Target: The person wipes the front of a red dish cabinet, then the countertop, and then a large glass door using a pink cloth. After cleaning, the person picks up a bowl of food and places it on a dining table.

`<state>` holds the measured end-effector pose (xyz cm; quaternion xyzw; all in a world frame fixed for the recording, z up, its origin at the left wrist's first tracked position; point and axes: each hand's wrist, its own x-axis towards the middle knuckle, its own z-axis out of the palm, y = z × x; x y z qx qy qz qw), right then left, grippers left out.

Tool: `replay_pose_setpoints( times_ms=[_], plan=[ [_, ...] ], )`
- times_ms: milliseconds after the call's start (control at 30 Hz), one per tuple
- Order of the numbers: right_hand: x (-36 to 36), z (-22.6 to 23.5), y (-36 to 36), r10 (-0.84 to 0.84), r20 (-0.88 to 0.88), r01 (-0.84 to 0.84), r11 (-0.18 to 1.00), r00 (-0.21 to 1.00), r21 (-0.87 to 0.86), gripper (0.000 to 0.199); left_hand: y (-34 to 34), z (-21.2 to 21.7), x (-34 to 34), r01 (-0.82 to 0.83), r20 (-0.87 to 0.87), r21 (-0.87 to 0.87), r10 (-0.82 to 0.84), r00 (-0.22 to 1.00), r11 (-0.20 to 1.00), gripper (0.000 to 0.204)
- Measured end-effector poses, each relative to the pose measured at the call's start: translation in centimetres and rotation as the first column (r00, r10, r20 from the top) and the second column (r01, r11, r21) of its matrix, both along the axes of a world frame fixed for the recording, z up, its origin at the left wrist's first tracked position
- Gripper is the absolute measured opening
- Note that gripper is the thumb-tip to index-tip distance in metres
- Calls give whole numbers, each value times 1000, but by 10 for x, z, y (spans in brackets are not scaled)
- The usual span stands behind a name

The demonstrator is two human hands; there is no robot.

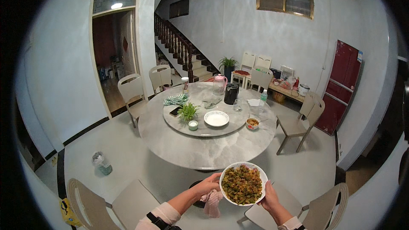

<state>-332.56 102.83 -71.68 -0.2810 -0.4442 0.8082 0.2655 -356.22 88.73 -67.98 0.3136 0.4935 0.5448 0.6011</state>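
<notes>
Between my two hands is a white bowl (226,199) filled with chopped green and reddish-brown cooked food (242,184). My left hand (208,185) grips its left rim, and a pink cloth (211,204) hangs down below that hand. At the right rim, my right hand (271,196) is closed on the bowl, thumb along the edge. The fingers underneath are hidden. Just in front of the bowl is the near edge of a round marble-patterned table (200,155). An empty white plate (216,119) lies on the table's raised turntable (183,130).
On the turntable stand a small plant (188,111), a black jug (231,93) and a striped cloth (175,99). A small bowl with food (252,123) sits at the table's right. Chairs (128,204) (304,119) surround the table; a bin (102,163) stands left.
</notes>
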Motion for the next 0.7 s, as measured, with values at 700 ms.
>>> replay_pose_setpoints(
  times_ms=[700],
  plan=[
    [-180, -23, 201, -179, 83, 193, 961, 980, -199, 50, 231, -48, -187, 68, 118, -49, -61, 991, 997, 65]
  ],
)
